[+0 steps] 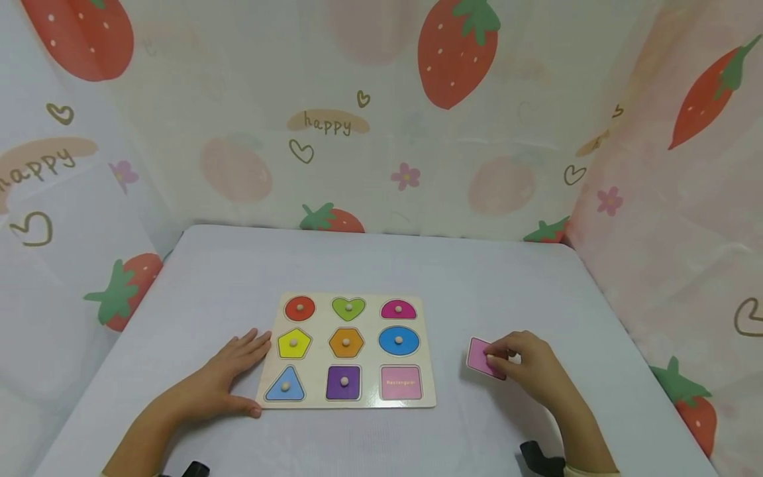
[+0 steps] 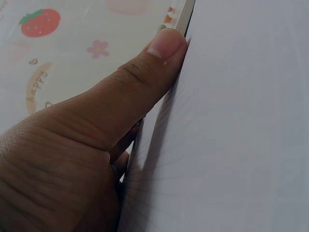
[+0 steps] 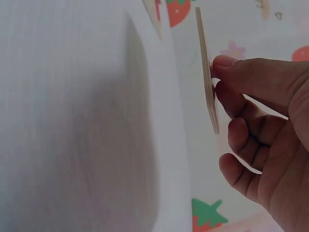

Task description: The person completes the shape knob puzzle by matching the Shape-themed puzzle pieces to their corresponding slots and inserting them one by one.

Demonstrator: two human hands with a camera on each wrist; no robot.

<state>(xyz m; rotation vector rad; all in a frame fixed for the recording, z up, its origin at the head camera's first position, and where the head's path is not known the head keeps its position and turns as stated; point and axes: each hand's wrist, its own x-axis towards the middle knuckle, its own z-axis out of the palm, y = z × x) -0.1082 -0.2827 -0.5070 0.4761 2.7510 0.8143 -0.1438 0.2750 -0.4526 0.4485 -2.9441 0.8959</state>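
A wooden shape puzzle board (image 1: 369,399) lies flat on the table, with colored knobbed pieces in most of its recesses. Its bottom right recess (image 1: 401,383) shows pink with the word "Rectangular". Off the board's right side, my right hand (image 1: 530,364) pinches a pink rectangular puzzle piece (image 1: 479,358) by its knob. The right wrist view shows this piece (image 3: 206,72) edge-on, raised off the table between thumb and finger. My left hand (image 1: 223,381) rests at the board's left edge with fingers extended; its thumb (image 2: 145,67) touches the near corner.
The white-covered table (image 1: 507,285) extends around the board. Strawberry-printed cloth (image 1: 381,152) stands behind it and along both sides. Dark wrist-camera parts (image 1: 541,460) show near the bottom of the head view.
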